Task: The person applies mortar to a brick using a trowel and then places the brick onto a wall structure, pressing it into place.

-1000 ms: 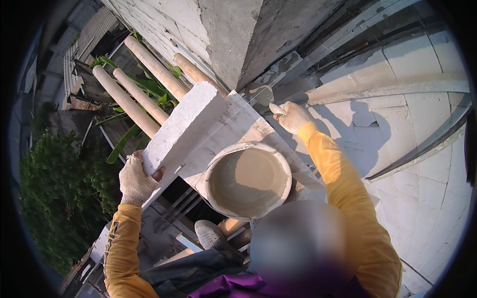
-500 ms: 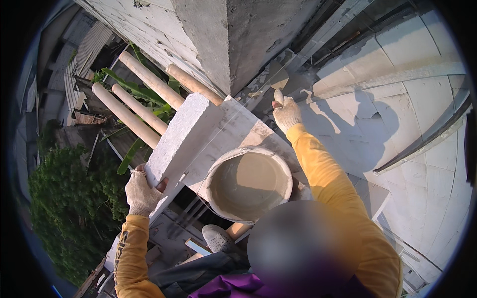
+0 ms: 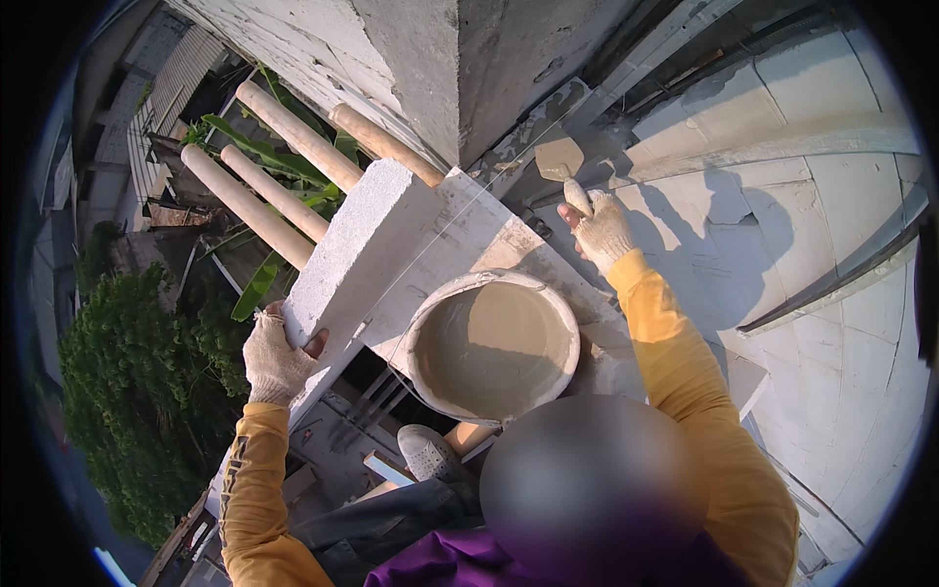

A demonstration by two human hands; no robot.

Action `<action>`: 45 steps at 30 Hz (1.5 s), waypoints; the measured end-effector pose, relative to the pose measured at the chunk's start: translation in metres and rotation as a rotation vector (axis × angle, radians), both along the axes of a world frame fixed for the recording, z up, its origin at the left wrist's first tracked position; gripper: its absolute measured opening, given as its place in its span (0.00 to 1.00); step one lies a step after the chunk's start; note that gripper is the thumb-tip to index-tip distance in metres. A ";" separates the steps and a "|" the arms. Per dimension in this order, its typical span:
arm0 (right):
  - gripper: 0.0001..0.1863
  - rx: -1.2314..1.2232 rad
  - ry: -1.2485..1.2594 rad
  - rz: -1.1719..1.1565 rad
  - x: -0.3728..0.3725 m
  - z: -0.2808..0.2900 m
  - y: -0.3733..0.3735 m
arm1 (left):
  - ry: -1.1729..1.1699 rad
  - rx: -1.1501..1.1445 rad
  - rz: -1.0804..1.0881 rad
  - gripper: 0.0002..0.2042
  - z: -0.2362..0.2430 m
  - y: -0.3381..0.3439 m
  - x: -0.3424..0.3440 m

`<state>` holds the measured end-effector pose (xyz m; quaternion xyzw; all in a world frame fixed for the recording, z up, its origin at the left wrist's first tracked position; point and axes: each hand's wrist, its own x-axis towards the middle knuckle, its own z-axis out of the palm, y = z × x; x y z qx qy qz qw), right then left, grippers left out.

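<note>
Trowel handle [image 3: 577,196] perhaps hidden by fingers [image 3: 599,223]

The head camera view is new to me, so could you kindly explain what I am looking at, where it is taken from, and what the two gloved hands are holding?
This picture comes from a wide fisheye camera worn on a person's head, looking down, so straight edges bend near the rim. No machine is involved: the yellow sleeves rising from the bottom are the person's own arms, in work gloves. The left hand grips the near end of a large white block standing on its edge on a light slab. The right hand holds the handle of a trowel, whose blade rests by the foot of a grey concrete column. Between the arms sits a round bucket of smooth grey mortar. Wooden poles and green leaves lie below to the left, suggesting a raised spot.
</note>
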<state>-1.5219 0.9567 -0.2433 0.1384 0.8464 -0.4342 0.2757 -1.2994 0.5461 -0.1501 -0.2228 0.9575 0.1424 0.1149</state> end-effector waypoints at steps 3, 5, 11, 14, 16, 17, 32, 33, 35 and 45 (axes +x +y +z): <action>0.20 -0.255 -0.033 0.068 0.036 0.034 0.050 | -0.016 -0.035 0.001 0.32 -0.008 -0.002 0.006; 0.21 -0.343 0.016 0.124 0.068 0.063 0.084 | -0.034 -0.015 -0.004 0.32 -0.009 0.000 0.003; 0.22 0.055 0.735 1.050 0.117 0.110 0.107 | -0.024 -0.033 -0.023 0.33 -0.005 0.002 0.003; 0.23 0.217 0.435 1.157 0.135 0.120 0.074 | 0.013 -0.041 -0.041 0.33 -0.008 -0.001 0.004; 0.23 0.272 0.100 1.112 0.145 0.122 0.033 | 0.030 -0.049 -0.026 0.32 -0.008 -0.002 0.007; 0.22 0.278 0.047 1.121 0.144 0.119 0.017 | 0.034 -0.058 -0.032 0.33 -0.009 -0.003 0.007; 0.29 -0.222 -0.062 0.875 0.169 0.082 0.037 | 0.036 -0.065 -0.062 0.34 -0.011 -0.004 0.009; 0.28 -0.277 -0.056 0.797 0.172 0.091 0.038 | 0.029 -0.054 -0.044 0.34 -0.009 -0.003 0.007; 0.26 -0.395 -0.048 0.646 0.177 0.102 0.034 | 0.043 -0.049 -0.047 0.34 -0.011 -0.006 0.008; 0.15 -0.647 -0.163 0.083 0.187 0.098 0.035 | 0.078 -0.058 -0.081 0.32 -0.005 0.001 0.002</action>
